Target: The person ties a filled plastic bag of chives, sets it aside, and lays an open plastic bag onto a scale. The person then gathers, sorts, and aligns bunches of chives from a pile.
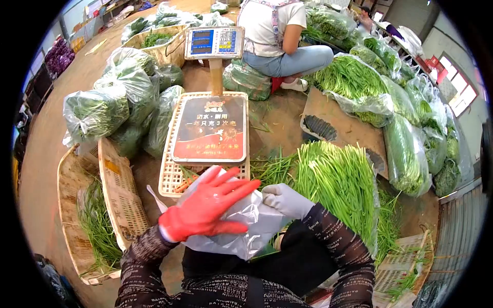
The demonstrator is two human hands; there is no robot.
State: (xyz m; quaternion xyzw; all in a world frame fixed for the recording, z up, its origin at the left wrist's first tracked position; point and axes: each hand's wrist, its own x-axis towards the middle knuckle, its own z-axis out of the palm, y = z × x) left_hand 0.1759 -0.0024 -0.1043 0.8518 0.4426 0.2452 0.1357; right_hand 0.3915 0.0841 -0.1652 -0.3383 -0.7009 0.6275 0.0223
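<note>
A clear plastic bag [259, 226] lies bunched over my lap. My left hand [205, 208], in a red rubber-coated glove, rests over the bag with its fingers spread. In a pale grey glove, my right hand [288, 200] is closed on the bag's right edge. Just ahead stands a weighing scale [209, 128] with a flat printed plate, set on a cream plastic crate [167, 177]. Close to my right forearm is a large pile of long green garlic chives [336, 187]. Whether anything is inside the bag I cannot tell.
Bagged greens [97, 113] are stacked at left above a plastic basket [120, 195] with loose stalks. The scale's display [214, 42] rises on a post. Beyond it a person [275, 41] sits on a full bag. More bagged greens [408, 154] line the right side.
</note>
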